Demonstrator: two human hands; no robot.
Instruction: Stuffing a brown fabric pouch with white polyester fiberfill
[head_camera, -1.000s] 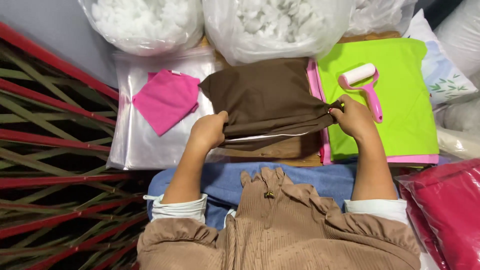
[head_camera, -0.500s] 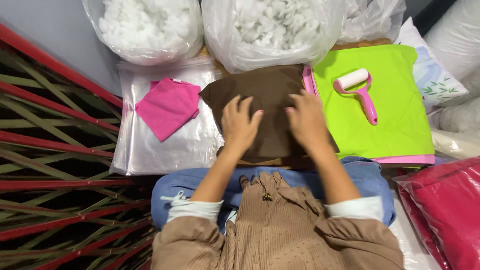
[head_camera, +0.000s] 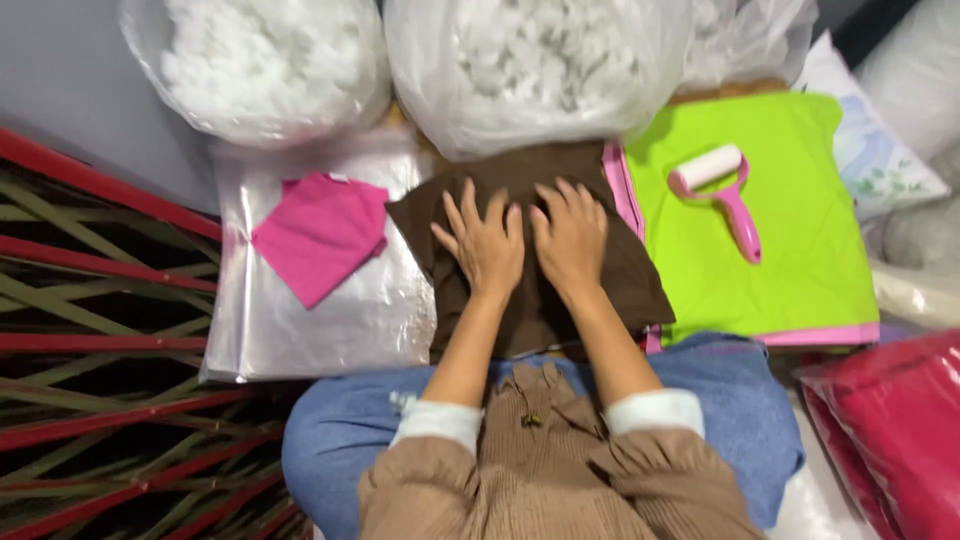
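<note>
A folded brown cloth (head_camera: 630, 290) lies on the work surface in front of me. My left hand (head_camera: 484, 240) rests flat on its middle with the fingers spread. My right hand (head_camera: 569, 232) lies flat beside it, also on the cloth, fingers apart and pointing away from me. Neither hand grips anything. A folded pink cloth (head_camera: 318, 232) sits on a stack of clear plastic bags (head_camera: 300, 310) to the left of the brown cloth.
A pink lint roller (head_camera: 722, 190) lies on lime-green fabric (head_camera: 790, 260) at the right. Two big clear bags of white stuffing (head_camera: 260, 60) (head_camera: 540, 60) stand behind. Red bagged fabric (head_camera: 890, 430) is at the lower right, a red-and-green striped mat (head_camera: 110, 330) at the left.
My hands let go of the brown cloth's two ends, came together on top of it, and now press flat on its middle. The cloth has been folded narrower.
</note>
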